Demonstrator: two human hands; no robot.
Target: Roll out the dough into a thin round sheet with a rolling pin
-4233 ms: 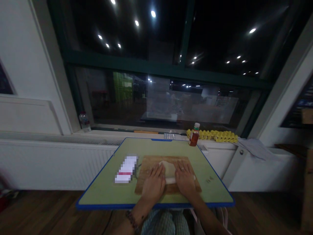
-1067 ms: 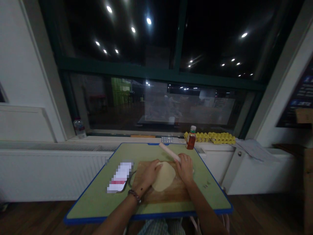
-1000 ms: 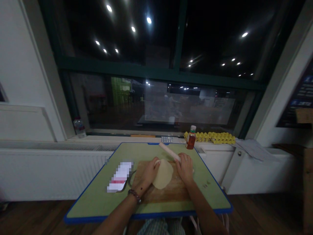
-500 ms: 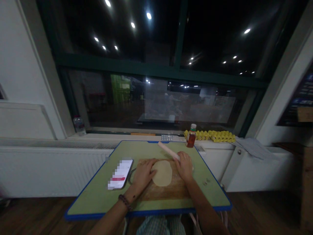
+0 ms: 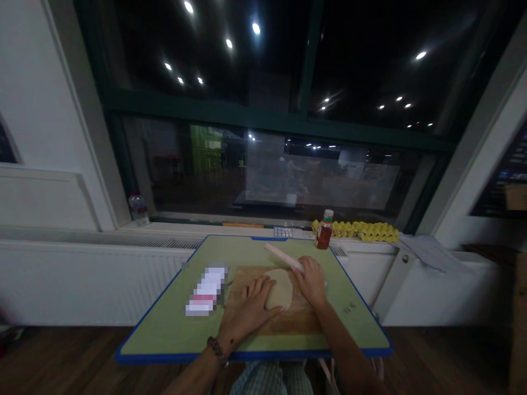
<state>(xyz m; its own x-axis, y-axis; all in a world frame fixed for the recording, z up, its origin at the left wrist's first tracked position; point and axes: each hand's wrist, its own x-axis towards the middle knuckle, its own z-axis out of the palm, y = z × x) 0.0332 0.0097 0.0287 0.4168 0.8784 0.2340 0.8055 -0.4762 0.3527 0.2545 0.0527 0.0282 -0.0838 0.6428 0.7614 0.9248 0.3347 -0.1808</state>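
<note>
My right hand (image 5: 312, 280) is wrapped around the rolling pin (image 5: 284, 257). My left hand (image 5: 253, 311) is spread out over the edge of the flat dough (image 5: 282, 288) on the wooden board (image 5: 292, 326).

With the pale round of dough (image 5: 283, 289) as the clock's centre, the left hand (image 5: 255, 307) is lying at eight o'clock with its fingers spread against the dough's edge, while the right hand (image 5: 312, 280), between two and three, is gripping a rolling pin (image 5: 283, 256) that is pointing off towards ten. The dough is resting on a wooden board (image 5: 288, 327) on a green, blue-edged table (image 5: 173, 332), where a pixelated phone (image 5: 206, 291) is lying at nine o'clock and a red-brown bottle (image 5: 324, 236) is standing upright at one. Farther out, yellow egg trays (image 5: 362, 231) are sitting at two and a clear bottle (image 5: 139, 210) is standing at ten, beside the window.
</note>
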